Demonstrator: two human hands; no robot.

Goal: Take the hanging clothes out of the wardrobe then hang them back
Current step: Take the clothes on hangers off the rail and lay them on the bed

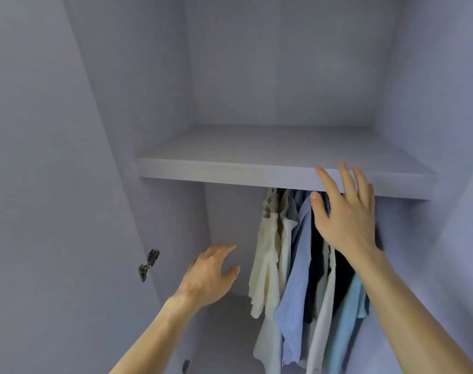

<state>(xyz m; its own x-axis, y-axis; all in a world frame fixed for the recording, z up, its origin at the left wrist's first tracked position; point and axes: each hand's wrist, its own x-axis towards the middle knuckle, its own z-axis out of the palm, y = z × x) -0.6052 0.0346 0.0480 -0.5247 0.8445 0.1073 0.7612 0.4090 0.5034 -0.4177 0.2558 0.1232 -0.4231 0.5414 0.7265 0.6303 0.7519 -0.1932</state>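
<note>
Several shirts hang bunched together under the wardrobe shelf (230, 172): a cream one (266, 265) on the left, a blue striped one (297, 279), a dark one and a light blue one (346, 314) to the right. Their hangers and the rail are hidden behind the shelf edge. My right hand (346, 217) is raised with fingers spread in front of the tops of the shirts, fingertips over the shelf's front edge, holding nothing. My left hand (211, 271) reaches into the free space left of the clothes, fingers relaxed and apart, holding nothing.
The pale lilac wardrobe has an open left door (41, 184) with a metal hinge (148, 264) on the side wall. A second hinge (186, 366) shows near the bottom. The upper compartment above the shelf holds nothing visible.
</note>
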